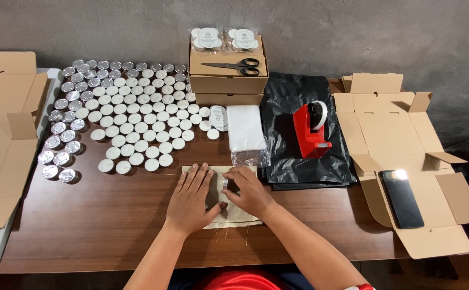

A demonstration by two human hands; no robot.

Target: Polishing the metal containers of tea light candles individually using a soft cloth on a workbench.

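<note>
Left hand (pixel 190 200) lies flat, open, pinning the beige cloth (pixel 234 215); right hand (pixel 248 190) fingers close on a small tin (pixel 226 183). Loose cloth could slide, letting the tin roll across the bench (pixel 111 225).

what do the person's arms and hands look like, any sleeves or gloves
Both arms are bare to past the elbow: no sleeves, gloves, watch or rings visible. The left hand and right hand are bare. A red garment with a striped edge shows at the bottom of the view.

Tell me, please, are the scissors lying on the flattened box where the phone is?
No, the scissors lie on top of the stacked closed boxes at the back, while the phone rests on the flattened box at the right.
</note>
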